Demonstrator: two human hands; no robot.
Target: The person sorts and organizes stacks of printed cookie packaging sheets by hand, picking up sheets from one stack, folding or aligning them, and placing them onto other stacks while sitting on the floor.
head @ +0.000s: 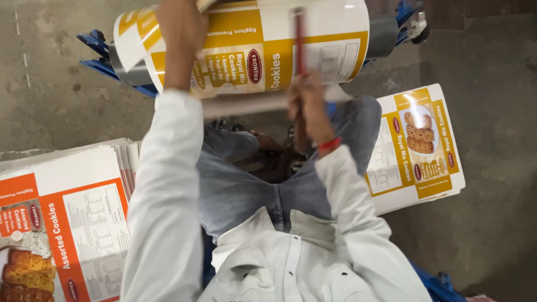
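Grey concrete floor, yellow printed sheet curled over blue stand, left hand gripping its top edge, right hand fisted around red-handled tool, orange stack untouched.

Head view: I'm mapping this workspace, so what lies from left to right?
Orange-and-white printed carton stack → left hand on the curved yellow-and-white printed sheet → right hand gripping a red stick → yellow-and-white carton stack.
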